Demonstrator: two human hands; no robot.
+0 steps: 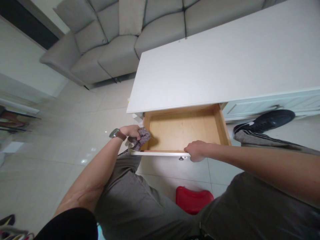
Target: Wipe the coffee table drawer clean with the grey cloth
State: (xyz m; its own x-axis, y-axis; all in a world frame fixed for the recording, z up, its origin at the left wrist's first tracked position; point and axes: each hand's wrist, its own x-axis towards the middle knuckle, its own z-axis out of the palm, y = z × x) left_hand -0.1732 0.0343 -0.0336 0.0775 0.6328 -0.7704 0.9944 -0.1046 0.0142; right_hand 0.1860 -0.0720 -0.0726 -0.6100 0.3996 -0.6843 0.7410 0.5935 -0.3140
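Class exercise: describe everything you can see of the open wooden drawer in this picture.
The open wooden drawer is pulled out from under the white tabletop. Its pale wood floor and side walls look bare; its front is white with a small knob below. The right hand grips the front edge. The left hand presses a crumpled grey-purple cloth against its left corner.

Your arms are bare from the elbows down, and a black short sleeve (pixel 67 223) shows at your left upper arm. On your left wrist you wear 1 watch (pixel 115 133) with a silver case and a brown strap. Your left hand (pixel 131 131) and right hand (pixel 196 150) carry no gloves or rings. You wear grey-olive trousers (pixel 140 203), and 1 black shoe (pixel 270 120) with a white sole edge shows.
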